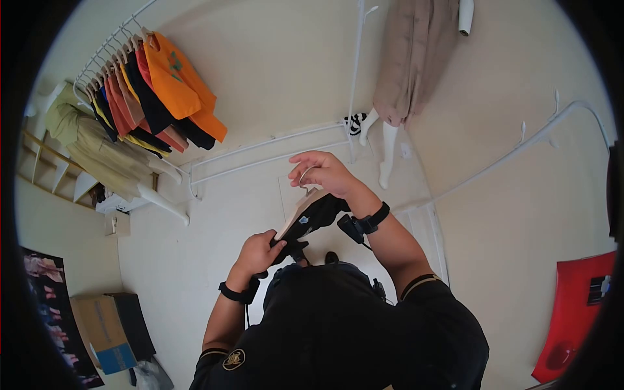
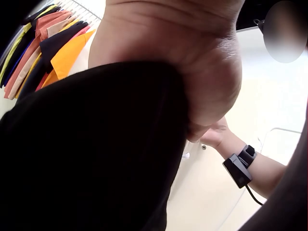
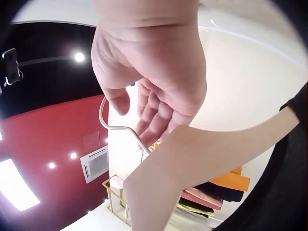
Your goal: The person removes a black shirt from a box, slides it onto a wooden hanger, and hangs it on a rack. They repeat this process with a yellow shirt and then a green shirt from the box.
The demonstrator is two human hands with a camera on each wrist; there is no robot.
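Note:
A pale wooden clothes hanger (image 1: 294, 214) with a metal hook slants in front of the body, a black garment (image 1: 320, 213) with a small light emblem hanging on it. My left hand (image 1: 258, 252) grips the garment at the lower end of the hanger, thumb on top. In the left wrist view, black cloth (image 2: 96, 144) hides those fingers. At the upper end, my right hand (image 1: 328, 175) hovers around the metal hook (image 3: 115, 127), fingers loosely bent and thumb apart from them. The right wrist view shows the hanger's broad wooden shoulder (image 3: 178, 154) below that hand.
A white rack holds several colourful garments (image 1: 172, 78) at the back left, beside a mannequin in a pale green dress (image 1: 97, 143). Another mannequin wears a brown garment (image 1: 416, 58) at the back. A bare white rail (image 1: 513, 153) curves at right. Cardboard boxes (image 1: 107, 331) stand at left.

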